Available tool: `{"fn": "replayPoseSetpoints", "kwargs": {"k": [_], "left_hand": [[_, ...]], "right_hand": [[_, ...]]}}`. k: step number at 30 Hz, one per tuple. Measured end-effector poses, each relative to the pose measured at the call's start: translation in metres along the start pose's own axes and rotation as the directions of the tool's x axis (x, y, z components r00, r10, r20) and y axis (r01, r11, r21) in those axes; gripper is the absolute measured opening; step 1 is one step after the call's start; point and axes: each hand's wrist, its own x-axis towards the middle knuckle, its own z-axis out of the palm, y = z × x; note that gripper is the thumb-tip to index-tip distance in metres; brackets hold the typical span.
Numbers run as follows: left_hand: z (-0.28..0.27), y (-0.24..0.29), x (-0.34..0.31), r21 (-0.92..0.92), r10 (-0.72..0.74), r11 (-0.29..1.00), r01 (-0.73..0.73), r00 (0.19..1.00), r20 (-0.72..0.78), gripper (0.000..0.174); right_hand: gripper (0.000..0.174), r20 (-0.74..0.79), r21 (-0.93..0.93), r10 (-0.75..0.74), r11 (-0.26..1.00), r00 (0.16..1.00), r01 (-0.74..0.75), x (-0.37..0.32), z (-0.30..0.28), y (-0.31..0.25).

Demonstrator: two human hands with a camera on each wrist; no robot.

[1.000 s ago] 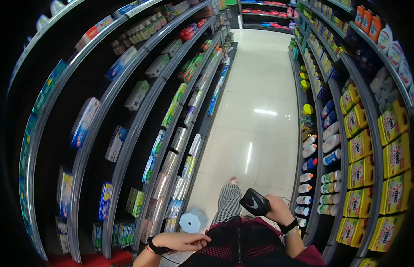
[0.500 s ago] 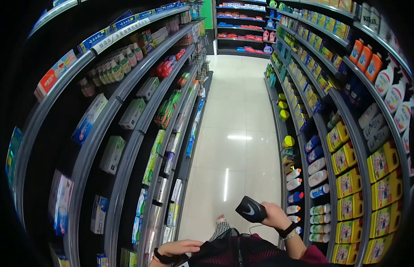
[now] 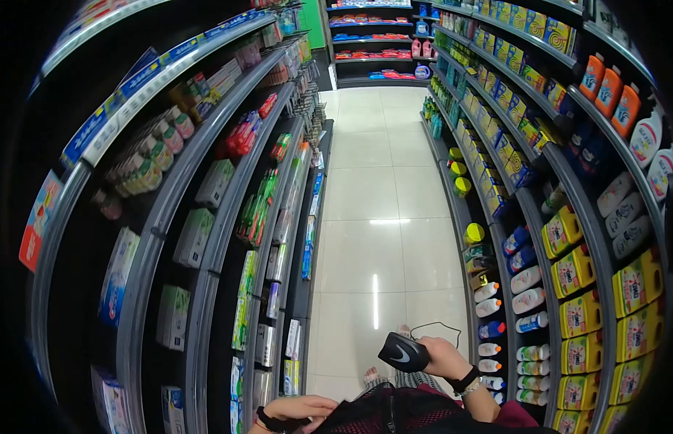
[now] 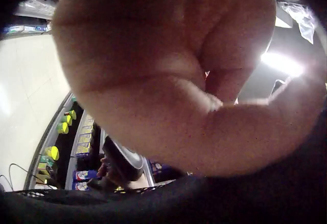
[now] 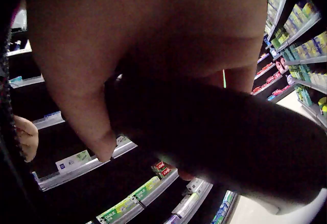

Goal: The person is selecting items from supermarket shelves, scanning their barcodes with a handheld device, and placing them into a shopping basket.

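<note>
My right hand (image 3: 445, 357) grips a black handheld device (image 3: 404, 353) with a pale curved mark; a thin dark cable (image 3: 450, 325) loops beyond it. The device hangs over the aisle floor in front of the body. In the right wrist view the fingers and thumb of that hand (image 5: 153, 35) wrap the dark device (image 5: 219, 137). Near the dark jacket (image 3: 383, 412), my left hand (image 3: 300, 409) hangs loosely with bent fingers and no object seen in it. That hand's palm (image 4: 153, 81) fills much of the left wrist view, the device (image 4: 124, 160) showing below.
Shelves with boxes and tubes line the left side (image 3: 188, 235). Yellow jugs (image 3: 581, 315), white bottles (image 3: 528, 300) and orange bottles (image 3: 608, 88) stand on the right. Pale tiled floor (image 3: 365, 188) runs between them to a shelf (image 3: 372, 65) across the far end.
The head view has shifted along the aisle and tilted up, and the pale blue round object by the left shelf has left the frame. The right hand still grips the device; the left stays near the jacket.
</note>
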Motion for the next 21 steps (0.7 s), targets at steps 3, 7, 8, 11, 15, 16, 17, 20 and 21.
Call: {"fn": "replayPoseSetpoints", "kwargs": {"k": [3, 7, 8, 11, 15, 16, 17, 20, 21], "left_hand": [[0.012, 0.060, 0.003, 0.034, 0.061, 0.998, -0.058, 0.994, -0.091, 0.026], [0.016, 0.129, 0.020, 0.344, 0.039, 0.939, 0.005, 0.992, -0.121, 0.025], [0.017, 0.144, 0.024, 0.417, -0.029, 0.904, 0.095, 0.987, -0.160, 0.026], [0.009, 0.192, 0.054, 0.560, -0.188, 0.771, 0.303, 0.949, -0.254, 0.025], [0.026, 0.261, 0.110, 0.750, 0.316, 0.660, -0.029, 0.917, -0.242, 0.026], [0.031, 0.279, 0.124, 0.671, 0.380, 0.740, -0.044, 0.851, -0.363, 0.024], [0.032, 0.294, 0.135, 0.585, 0.419, 0.808, -0.072, 0.769, -0.483, 0.022], [0.018, 0.326, 0.163, 0.873, 0.658, 0.480, -0.085, 0.694, -0.294, 0.018], [0.007, 0.331, 0.167, 0.872, 0.652, 0.482, -0.087, 0.700, -0.291, 0.018]], "right_hand": [[0.026, -0.008, 0.033, -0.042, 0.999, 0.999, 0.042, 0.031, -0.010, 0.040], [0.025, -0.095, 0.011, -0.102, 0.995, 0.990, 0.103, 0.080, -0.037, 0.078], [0.025, -0.074, 0.032, -0.094, 0.995, 0.993, 0.096, 0.090, -0.045, 0.085], [0.026, -0.064, 0.015, -0.042, 0.999, 0.997, 0.043, 0.114, -0.081, 0.108], [0.027, -0.141, 0.022, -0.043, 0.999, 0.989, 0.046, 0.143, -0.124, 0.153], [0.027, -0.161, 0.015, -0.029, 0.999, 0.987, 0.031, 0.146, -0.132, 0.165], [0.027, -0.182, 0.012, -0.012, 1.000, 0.983, 0.015, 0.149, -0.140, 0.175], [0.028, -0.200, -0.025, 0.046, 0.998, 0.979, -0.052, 0.154, -0.161, 0.198], [0.028, -0.200, -0.022, 0.055, 0.998, 0.978, -0.061, 0.157, -0.162, 0.203]]}}
